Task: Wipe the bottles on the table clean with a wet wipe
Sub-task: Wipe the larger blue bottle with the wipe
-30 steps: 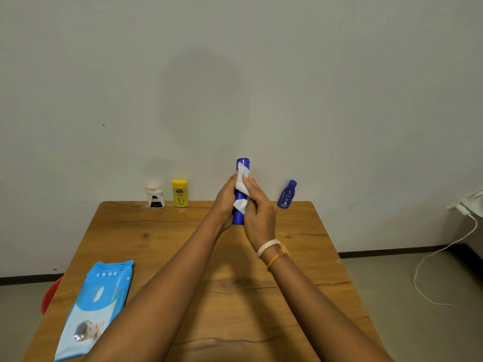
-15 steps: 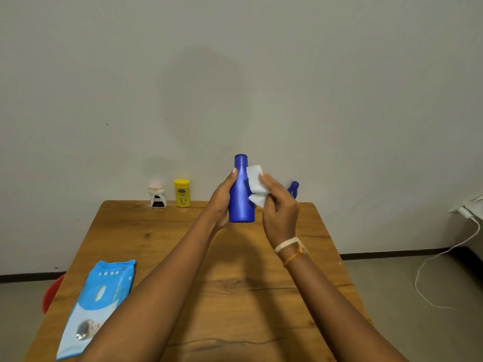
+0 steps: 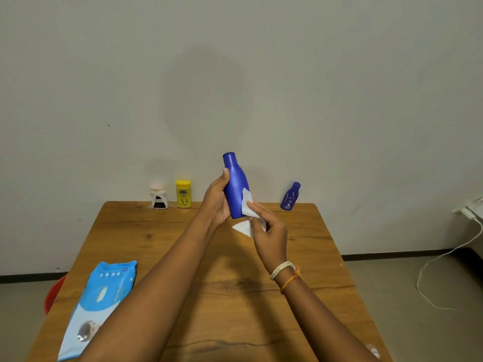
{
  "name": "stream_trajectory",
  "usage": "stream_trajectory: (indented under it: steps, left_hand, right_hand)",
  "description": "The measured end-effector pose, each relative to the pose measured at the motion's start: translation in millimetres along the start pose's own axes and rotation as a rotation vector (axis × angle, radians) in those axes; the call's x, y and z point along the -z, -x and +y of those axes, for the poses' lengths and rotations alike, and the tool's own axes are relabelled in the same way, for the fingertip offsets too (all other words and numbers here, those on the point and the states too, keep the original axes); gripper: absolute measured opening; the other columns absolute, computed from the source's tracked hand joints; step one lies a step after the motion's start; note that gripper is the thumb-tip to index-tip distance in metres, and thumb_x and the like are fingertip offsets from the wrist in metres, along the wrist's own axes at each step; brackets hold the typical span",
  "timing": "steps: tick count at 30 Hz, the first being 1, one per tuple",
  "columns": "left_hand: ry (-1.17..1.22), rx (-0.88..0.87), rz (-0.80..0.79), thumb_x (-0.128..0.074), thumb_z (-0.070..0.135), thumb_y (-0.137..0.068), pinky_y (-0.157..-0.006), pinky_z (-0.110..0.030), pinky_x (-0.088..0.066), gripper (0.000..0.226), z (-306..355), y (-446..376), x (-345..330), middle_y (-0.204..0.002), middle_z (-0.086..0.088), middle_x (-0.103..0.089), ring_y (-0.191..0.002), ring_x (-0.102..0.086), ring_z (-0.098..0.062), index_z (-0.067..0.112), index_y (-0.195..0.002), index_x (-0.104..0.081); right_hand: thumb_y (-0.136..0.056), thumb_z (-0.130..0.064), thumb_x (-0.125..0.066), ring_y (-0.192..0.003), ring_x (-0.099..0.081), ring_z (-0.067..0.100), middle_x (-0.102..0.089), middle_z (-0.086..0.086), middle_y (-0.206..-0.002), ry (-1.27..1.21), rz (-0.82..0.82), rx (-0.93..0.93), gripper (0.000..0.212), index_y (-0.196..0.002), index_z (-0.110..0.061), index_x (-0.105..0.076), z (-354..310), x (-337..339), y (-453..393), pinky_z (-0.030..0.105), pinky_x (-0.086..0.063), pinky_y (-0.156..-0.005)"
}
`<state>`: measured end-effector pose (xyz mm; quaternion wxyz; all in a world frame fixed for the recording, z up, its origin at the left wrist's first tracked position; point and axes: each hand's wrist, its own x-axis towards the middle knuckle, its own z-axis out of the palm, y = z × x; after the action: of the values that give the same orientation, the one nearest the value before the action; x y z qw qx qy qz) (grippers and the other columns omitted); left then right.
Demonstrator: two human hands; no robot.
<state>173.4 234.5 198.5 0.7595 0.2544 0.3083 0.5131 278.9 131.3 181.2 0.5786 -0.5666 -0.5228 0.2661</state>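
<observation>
My left hand (image 3: 215, 202) grips a tall blue bottle (image 3: 235, 185) upright above the far middle of the wooden table (image 3: 230, 296), its cap tilted slightly left. My right hand (image 3: 269, 235) pinches a white wet wipe (image 3: 247, 215) against the bottle's lower right side and base. A small blue bottle (image 3: 290, 196) stands at the table's far right. A yellow jar (image 3: 183, 193) and a white container with a pale cap (image 3: 158, 195) stand at the far left, by the wall.
A blue wet wipe pack (image 3: 96, 304) lies on the table's near left part. Something red (image 3: 53, 293) shows beside the table's left edge. A white cable (image 3: 441, 259) runs over the floor on the right. The wall is close behind the table.
The wipe has slid from the bottle's neck down to its lower body and base. My right hand dropped lower, and the small blue bottle behind it has come into view.
</observation>
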Motion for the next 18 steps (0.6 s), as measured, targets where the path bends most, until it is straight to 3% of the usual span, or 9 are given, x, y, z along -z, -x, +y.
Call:
stream_trajectory:
  steps: [3, 5, 8, 11, 15, 18]
  left_hand:
    - [0.014, -0.031, 0.015, -0.051, 0.029, -0.096, -0.071, -0.037, -0.059, 0.033, -4.5, -2.9, -1.2, -0.101, -0.017, -0.064, -0.085, -0.065, -0.028, 0.005, -0.117, -0.053]
    - [0.030, -0.026, 0.034, -0.051, 0.028, -0.096, -0.070, -0.038, -0.059, 0.035, -5.6, -3.7, -1.5, -0.100, -0.018, -0.064, -0.082, -0.066, -0.028, 0.004, -0.121, -0.050]
    - [-0.002, 0.053, 0.040, -0.056, 0.043, -0.091, -0.060, -0.030, -0.054, 0.039, -4.1, 0.7, -5.8, -0.080, -0.009, -0.062, -0.068, -0.060, -0.020, 0.009, -0.109, -0.056]
    - [-0.012, 0.092, 0.011, -0.063, 0.043, -0.086, -0.052, -0.024, -0.048, 0.034, -7.8, 1.1, -3.2, -0.069, -0.003, -0.053, -0.056, -0.052, -0.014, 0.014, -0.100, -0.053]
    - [0.098, 0.145, -0.072, -0.056, 0.043, -0.088, -0.066, -0.033, -0.055, 0.035, -13.1, 3.7, -1.8, -0.080, -0.008, -0.067, -0.069, -0.065, -0.021, 0.010, -0.099, -0.063]
    - [0.149, 0.135, -0.151, -0.044, 0.042, -0.096, -0.073, -0.037, -0.058, 0.041, -13.9, 10.1, -6.9, -0.095, -0.011, -0.072, -0.084, -0.069, -0.024, 0.009, -0.110, -0.064]
  right_hand:
    - [-0.084, 0.003, -0.062, -0.109, -0.058, 0.004, -0.063, 0.003, -0.123, 0.014, 0.069, 0.010, 0.035, -0.115, -0.011, -0.066, -1.8, 1.4, 1.0, 0.008, -0.048, -0.085]
    - [-0.083, 0.001, -0.065, -0.111, -0.058, 0.006, -0.062, 0.005, -0.124, 0.119, 0.074, 0.115, 0.035, -0.116, -0.009, -0.066, -2.3, 3.3, 1.5, 0.013, -0.050, -0.089]
    - [-0.082, 0.004, -0.062, -0.112, -0.059, 0.011, -0.063, 0.007, -0.125, 0.323, -0.002, 0.354, 0.036, -0.115, -0.009, -0.066, -2.3, 4.8, 6.0, 0.018, -0.050, -0.094]
    - [-0.081, 0.008, -0.059, -0.108, -0.063, 0.012, -0.067, 0.008, -0.117, 0.280, -0.020, 0.417, 0.035, -0.112, -0.007, -0.068, -12.9, 5.5, 7.1, 0.024, -0.052, -0.091]
    - [-0.086, 0.008, -0.051, -0.104, -0.062, 0.008, -0.067, 0.002, -0.111, 0.070, 0.137, 0.272, 0.032, -0.108, -0.008, -0.068, -40.8, 7.0, -23.3, 0.026, -0.053, -0.091]
    - [-0.088, 0.005, -0.049, -0.109, -0.061, 0.014, -0.065, 0.007, -0.118, 0.171, 0.110, 0.260, 0.031, -0.111, -0.006, -0.066, -47.1, -0.8, -53.4, 0.023, -0.049, -0.096]
